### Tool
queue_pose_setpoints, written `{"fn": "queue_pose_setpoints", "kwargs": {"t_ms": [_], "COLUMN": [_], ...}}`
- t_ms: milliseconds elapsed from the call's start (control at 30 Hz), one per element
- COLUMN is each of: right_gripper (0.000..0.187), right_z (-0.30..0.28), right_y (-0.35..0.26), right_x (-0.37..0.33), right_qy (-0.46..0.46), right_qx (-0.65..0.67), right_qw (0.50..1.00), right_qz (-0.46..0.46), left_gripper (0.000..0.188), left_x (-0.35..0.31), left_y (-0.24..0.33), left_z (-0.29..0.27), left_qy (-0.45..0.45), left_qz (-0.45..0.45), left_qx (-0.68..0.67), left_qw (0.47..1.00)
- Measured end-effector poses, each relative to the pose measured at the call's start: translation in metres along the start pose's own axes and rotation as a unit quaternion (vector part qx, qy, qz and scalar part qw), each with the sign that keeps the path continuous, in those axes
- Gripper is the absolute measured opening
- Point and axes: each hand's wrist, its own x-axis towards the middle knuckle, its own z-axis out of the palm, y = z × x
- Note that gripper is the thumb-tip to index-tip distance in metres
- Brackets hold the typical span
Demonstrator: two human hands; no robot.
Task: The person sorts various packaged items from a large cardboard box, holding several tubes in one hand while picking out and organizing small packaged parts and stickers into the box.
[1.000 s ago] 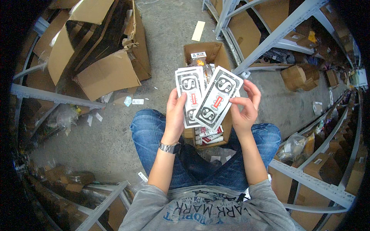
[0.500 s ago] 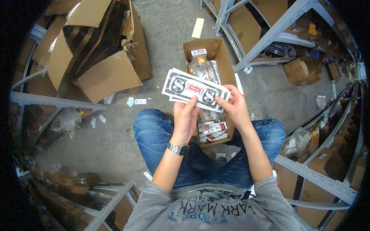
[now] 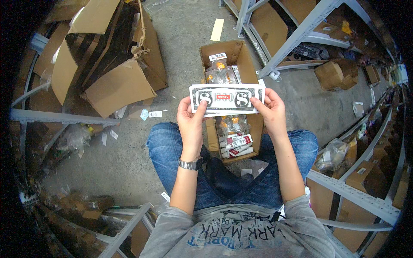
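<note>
A small stack of play banknotes (image 3: 223,104), black and white with a red label in the middle, is held level in front of me. Its left end is pinched by my left hand (image 3: 190,122), the thumb on top and the fingers underneath. My right hand (image 3: 273,112) grips the other end the same way. Beneath the notes stands an open cardboard box (image 3: 256,124) between my knees. In it lie clear plastic bags (image 3: 220,74) with orange pieces, and red-and-white small packs (image 3: 237,144) at its near end. The notes hide the box's middle.
A large torn cardboard box (image 3: 116,86) stands at the left. Grey metal shelving (image 3: 297,38) holding cartons rises at the right, with another frame (image 3: 64,116) at the left. A yellow card (image 3: 217,29) and paper scraps (image 3: 155,114) lie on the concrete floor.
The notes, tilted and fanned before, are now level and more neatly stacked. My left hand has moved left to their end, and my right hand has shifted a little right and down.
</note>
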Motion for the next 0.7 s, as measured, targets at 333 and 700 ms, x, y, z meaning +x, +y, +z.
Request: {"fn": "queue_pose_setpoints", "kwargs": {"t_ms": [333,700], "right_gripper": [0.016,0.043], "right_z": [0.03,0.033], "right_y": [0.019,0.072], "right_x": [-0.02,0.021], "right_qy": [0.027,-0.027], "right_qx": [0.017,-0.319], "right_qw": [0.998,0.941], "right_qz": [0.051,-0.107], "left_gripper": [0.025,0.031], "left_x": [-0.007,0.014], "left_y": [0.0,0.018], "left_z": [0.006,-0.039], "left_qy": [-0.048,-0.2], "left_qz": [-0.106,-0.212], "left_qx": [-0.213,-0.646], "left_qw": [0.97,0.705]}}
